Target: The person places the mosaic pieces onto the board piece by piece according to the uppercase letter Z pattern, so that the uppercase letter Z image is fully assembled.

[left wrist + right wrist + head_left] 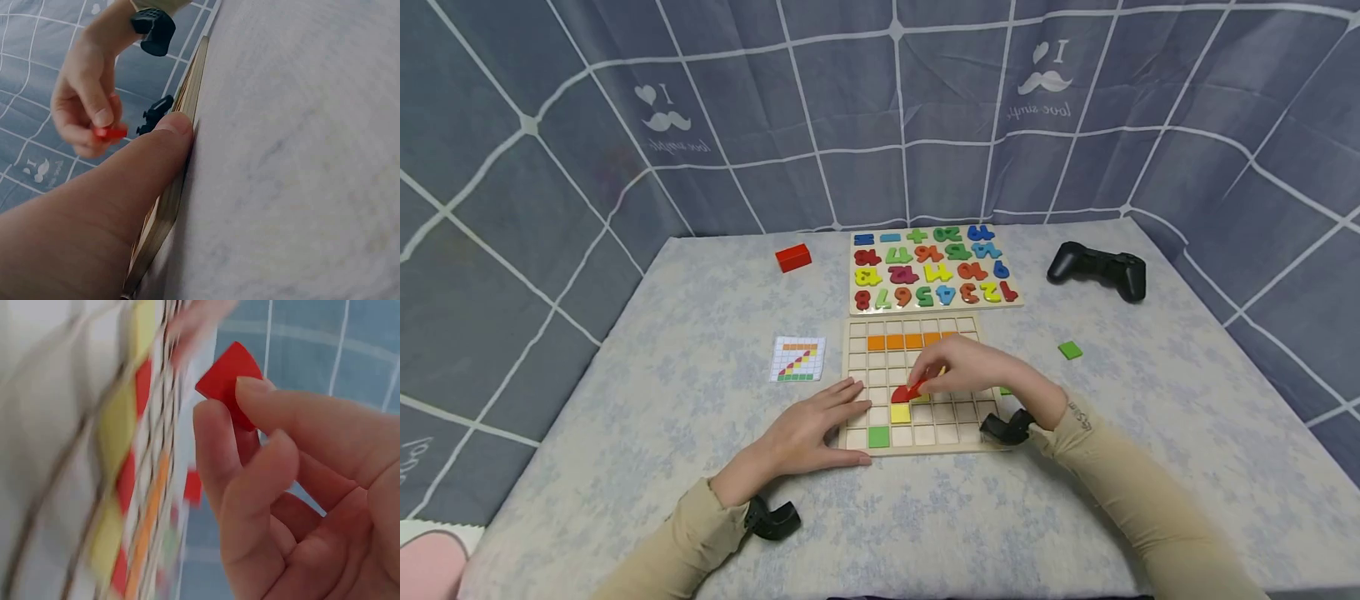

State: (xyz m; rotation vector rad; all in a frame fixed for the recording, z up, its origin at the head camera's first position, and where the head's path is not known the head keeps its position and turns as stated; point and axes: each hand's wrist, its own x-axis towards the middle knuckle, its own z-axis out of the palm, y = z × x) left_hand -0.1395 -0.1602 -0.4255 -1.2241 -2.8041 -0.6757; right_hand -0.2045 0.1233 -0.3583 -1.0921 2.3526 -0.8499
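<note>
My right hand (pixel 962 367) is over the wooden grid board (pixel 936 443), pinching a red quarter-round tile (pixel 228 378) between thumb and fingers. More red shows behind the fingertips in the right wrist view; whether it is a second tile I cannot tell. Beneath that hand, yellow tiles (pixel 900 413) and red tiles (pixel 127 482) lie on the board, partly hidden in the head view. A green tile (pixel 878 437) sits in the bottom row, and orange tiles (pixel 895 342) line a row near the top. With fingers straight, my left hand (pixel 812 429) rests on the board's left edge, thumb at its front edge.
A pattern card (pixel 797 359) lies left of the board. Behind the board is a number puzzle (pixel 936 268), with a red block (pixel 793 257) to its left. A black game controller (pixel 1097 271) and a loose green tile (pixel 1070 350) are at the right.
</note>
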